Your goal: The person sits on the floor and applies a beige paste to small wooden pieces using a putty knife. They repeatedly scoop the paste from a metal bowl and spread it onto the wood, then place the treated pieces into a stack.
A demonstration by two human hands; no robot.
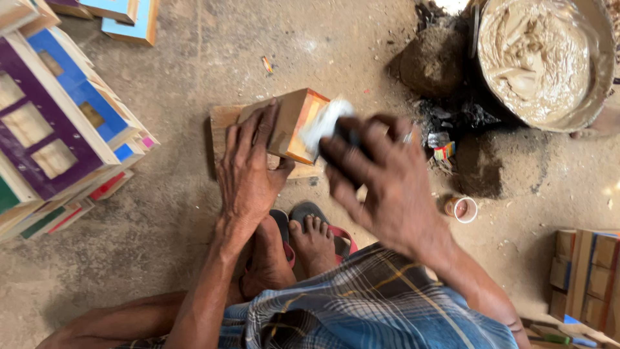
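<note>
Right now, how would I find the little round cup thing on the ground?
Start at the big metal bowl of beige paste at top right. Go down past the dark burnt patch to the bare floor by the person's right hand. The small cup sits there, the only thing with a white ring rim and brownish inside.
</note>
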